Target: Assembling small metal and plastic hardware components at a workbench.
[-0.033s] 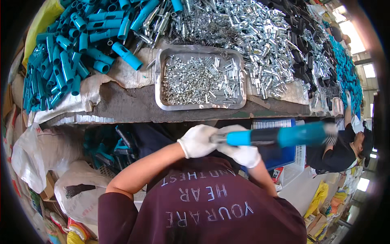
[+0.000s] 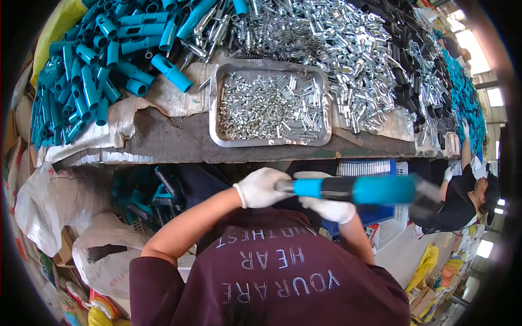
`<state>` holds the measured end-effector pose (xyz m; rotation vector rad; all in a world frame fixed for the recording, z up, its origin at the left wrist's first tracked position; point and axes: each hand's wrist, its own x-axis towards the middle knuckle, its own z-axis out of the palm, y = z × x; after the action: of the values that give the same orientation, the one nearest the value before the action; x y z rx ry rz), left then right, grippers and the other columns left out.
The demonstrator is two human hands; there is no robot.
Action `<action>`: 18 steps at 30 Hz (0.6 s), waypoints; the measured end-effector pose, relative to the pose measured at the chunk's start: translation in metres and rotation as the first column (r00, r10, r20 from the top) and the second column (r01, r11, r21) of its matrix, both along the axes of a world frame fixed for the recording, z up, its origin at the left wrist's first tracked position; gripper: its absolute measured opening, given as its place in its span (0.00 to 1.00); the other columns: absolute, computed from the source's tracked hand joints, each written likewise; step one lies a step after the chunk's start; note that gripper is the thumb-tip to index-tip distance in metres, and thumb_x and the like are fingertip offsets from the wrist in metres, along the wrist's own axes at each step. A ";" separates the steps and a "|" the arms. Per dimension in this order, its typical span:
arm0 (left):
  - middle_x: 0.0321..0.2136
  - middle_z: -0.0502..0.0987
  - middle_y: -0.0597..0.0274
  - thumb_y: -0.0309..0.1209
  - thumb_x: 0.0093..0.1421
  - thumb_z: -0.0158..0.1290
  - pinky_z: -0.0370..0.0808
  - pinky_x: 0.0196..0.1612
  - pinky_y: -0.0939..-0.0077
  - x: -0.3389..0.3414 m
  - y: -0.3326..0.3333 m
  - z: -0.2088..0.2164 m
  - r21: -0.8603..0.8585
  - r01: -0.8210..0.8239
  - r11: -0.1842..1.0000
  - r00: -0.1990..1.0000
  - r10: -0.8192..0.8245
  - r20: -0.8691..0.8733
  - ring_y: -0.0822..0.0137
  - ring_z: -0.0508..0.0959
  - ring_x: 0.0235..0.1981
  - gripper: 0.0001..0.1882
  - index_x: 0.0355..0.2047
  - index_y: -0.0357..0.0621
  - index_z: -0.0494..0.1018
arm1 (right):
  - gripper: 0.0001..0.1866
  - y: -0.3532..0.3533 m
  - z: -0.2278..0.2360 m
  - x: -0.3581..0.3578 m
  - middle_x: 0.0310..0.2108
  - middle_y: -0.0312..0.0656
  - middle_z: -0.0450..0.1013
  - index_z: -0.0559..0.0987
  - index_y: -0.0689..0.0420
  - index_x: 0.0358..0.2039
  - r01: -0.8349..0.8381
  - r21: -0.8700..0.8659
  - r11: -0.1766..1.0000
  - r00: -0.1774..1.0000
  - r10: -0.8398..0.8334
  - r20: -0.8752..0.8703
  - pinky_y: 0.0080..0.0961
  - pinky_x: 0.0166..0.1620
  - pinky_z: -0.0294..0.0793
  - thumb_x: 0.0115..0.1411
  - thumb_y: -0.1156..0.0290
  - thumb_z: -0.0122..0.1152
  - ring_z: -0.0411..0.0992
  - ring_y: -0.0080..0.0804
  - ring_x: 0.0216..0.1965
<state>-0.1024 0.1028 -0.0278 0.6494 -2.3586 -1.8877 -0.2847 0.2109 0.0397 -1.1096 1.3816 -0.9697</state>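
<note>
Both of my hands wear white gloves and hold a long teal-and-black cylindrical tool (image 2: pixel 383 189) level in front of my chest, above the lap side of the bench. My left hand (image 2: pixel 263 187) is closed round the metal tip at its left end. Behind and below the teal collar and black middle, my right hand (image 2: pixel 330 208) grips the tool, its fingers partly hidden by it. The tool's right end is smeared by motion, so its shape there cannot be made out.
Across the bench, a metal tray (image 2: pixel 216 130) holds small silver pins. Teal tubes (image 2: pixel 87 89) lie heaped left, silver fittings (image 2: pixel 359 65) and black parts (image 2: pixel 405 70) right. Below stand a blue crate (image 2: pixel 375 214) and plastic sacks (image 2: pixel 106 255). A co-worker (image 2: pixel 462 198) reaches over the bench at right.
The tool has shifted slightly left, and its blurred right end has dropped a little. My left hand has moved slightly left and my right hand slightly right.
</note>
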 end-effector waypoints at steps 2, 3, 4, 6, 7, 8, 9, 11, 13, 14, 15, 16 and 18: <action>0.33 0.80 0.46 0.43 0.57 0.55 0.76 0.44 0.58 0.026 -0.013 -0.044 -0.083 0.038 0.996 0.997 -0.032 0.074 0.46 0.80 0.39 0.16 0.39 0.45 0.78 | 0.38 0.008 -0.003 -0.056 0.35 0.53 0.78 0.65 0.71 0.61 -0.088 0.232 0.969 0.993 0.066 0.103 0.23 0.36 0.78 0.60 0.55 0.63 0.78 0.31 0.30; 0.37 0.80 0.46 0.42 0.57 0.54 0.75 0.45 0.58 0.032 -0.022 -0.055 -0.069 0.035 0.997 0.974 -0.019 0.226 0.46 0.80 0.41 0.17 0.41 0.45 0.77 | 0.39 0.023 -0.019 -0.078 0.34 0.53 0.78 0.65 0.70 0.61 -0.032 0.224 0.974 0.928 -0.054 0.370 0.23 0.35 0.78 0.61 0.50 0.59 0.78 0.32 0.29; 0.40 0.80 0.46 0.41 0.57 0.54 0.74 0.46 0.58 0.037 -0.030 -0.064 -0.051 0.029 0.998 0.929 -0.008 0.371 0.47 0.80 0.43 0.18 0.44 0.44 0.76 | 0.41 0.036 -0.031 -0.089 0.33 0.53 0.78 0.65 0.70 0.61 0.025 0.236 0.971 0.780 -0.167 0.603 0.23 0.34 0.78 0.62 0.45 0.55 0.78 0.33 0.29; 0.49 0.77 0.47 0.43 0.58 0.52 0.72 0.54 0.62 0.053 -0.035 -0.118 -0.258 -0.005 0.966 0.935 0.096 0.341 0.48 0.75 0.52 0.21 0.49 0.48 0.75 | 0.43 0.008 -0.004 -0.070 0.34 0.50 0.78 0.69 0.68 0.59 -0.229 0.497 0.837 0.879 -0.041 0.475 0.24 0.35 0.77 0.56 0.42 0.62 0.78 0.32 0.30; 0.49 0.77 0.47 0.43 0.58 0.52 0.72 0.54 0.62 0.051 -0.040 -0.152 -0.249 -0.013 0.968 0.937 0.099 0.336 0.48 0.75 0.52 0.21 0.49 0.48 0.75 | 0.40 0.003 -0.015 -0.063 0.35 0.48 0.79 0.71 0.67 0.58 -0.254 0.477 0.841 0.965 0.190 0.179 0.24 0.38 0.76 0.54 0.49 0.65 0.77 0.30 0.32; 0.52 0.75 0.50 0.43 0.59 0.51 0.71 0.57 0.63 0.054 -0.042 -0.186 -0.378 0.090 0.921 0.877 0.107 0.468 0.50 0.74 0.55 0.23 0.52 0.49 0.74 | 0.36 -0.002 -0.034 -0.056 0.37 0.46 0.79 0.72 0.65 0.57 -0.307 0.462 0.832 0.903 0.408 -0.134 0.23 0.40 0.76 0.52 0.55 0.69 0.77 0.28 0.34; 0.55 0.74 0.52 0.44 0.60 0.51 0.69 0.59 0.64 0.056 -0.039 -0.205 -0.472 0.217 0.854 0.799 0.122 0.588 0.52 0.72 0.57 0.24 0.56 0.50 0.72 | 0.31 -0.006 -0.045 -0.041 0.37 0.43 0.79 0.75 0.64 0.53 -0.116 0.438 0.891 0.956 0.220 -0.194 0.24 0.43 0.74 0.49 0.64 0.71 0.76 0.26 0.35; 0.55 0.74 0.52 0.44 0.60 0.50 0.69 0.59 0.64 0.057 -0.037 -0.210 -0.473 0.172 0.864 0.816 0.144 0.560 0.52 0.72 0.57 0.25 0.56 0.50 0.72 | 0.31 -0.008 -0.078 -0.025 0.36 0.52 0.78 0.75 0.65 0.51 -0.041 0.289 0.956 0.877 0.173 -0.448 0.34 0.45 0.75 0.51 0.60 0.70 0.78 0.42 0.38; 0.56 0.74 0.53 0.44 0.61 0.50 0.69 0.59 0.64 0.062 -0.033 -0.215 -0.484 0.083 0.871 0.838 0.202 0.507 0.53 0.73 0.57 0.25 0.56 0.50 0.71 | 0.28 -0.020 -0.099 -0.005 0.36 0.58 0.77 0.76 0.65 0.47 -0.051 0.292 0.955 0.785 0.219 -0.580 0.41 0.44 0.75 0.51 0.58 0.69 0.77 0.54 0.40; 0.56 0.74 0.53 0.45 0.61 0.50 0.69 0.59 0.64 0.064 -0.031 -0.217 -0.488 0.039 0.872 0.846 0.231 0.480 0.53 0.73 0.57 0.25 0.56 0.50 0.71 | 0.27 -0.027 -0.109 0.004 0.35 0.60 0.77 0.76 0.65 0.44 -0.033 0.382 0.923 0.750 0.275 -0.601 0.43 0.44 0.74 0.51 0.57 0.69 0.75 0.58 0.40; 0.56 0.73 0.53 0.45 0.61 0.50 0.69 0.60 0.64 0.065 -0.031 -0.218 -0.493 -0.004 0.870 0.854 0.259 0.451 0.53 0.73 0.57 0.25 0.56 0.50 0.71 | 0.25 -0.026 -0.128 0.009 0.32 0.59 0.76 0.76 0.65 0.39 -0.021 0.332 0.943 0.730 0.241 -0.640 0.46 0.43 0.74 0.51 0.56 0.68 0.75 0.60 0.38; 0.56 0.73 0.54 0.45 0.61 0.50 0.69 0.60 0.64 0.067 -0.030 -0.219 -0.498 -0.047 0.866 0.859 0.289 0.422 0.53 0.73 0.56 0.25 0.56 0.50 0.71 | 0.25 -0.027 -0.139 0.012 0.31 0.59 0.76 0.76 0.64 0.39 -0.031 0.337 0.941 0.721 0.255 -0.644 0.47 0.42 0.74 0.51 0.56 0.67 0.75 0.60 0.37; 0.56 0.73 0.54 0.45 0.62 0.49 0.69 0.60 0.64 0.070 -0.029 -0.222 -0.503 -0.131 0.855 0.864 0.347 0.365 0.54 0.73 0.56 0.25 0.57 0.50 0.71 | 0.24 -0.032 -0.151 0.016 0.32 0.59 0.76 0.76 0.64 0.40 -0.057 0.378 0.924 0.697 0.308 -0.648 0.47 0.43 0.73 0.51 0.56 0.67 0.75 0.59 0.39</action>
<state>-0.0321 0.0734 -0.2499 1.3591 -2.6697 -1.0804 -0.2687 0.1789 -0.1110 -1.3874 1.9016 -0.1107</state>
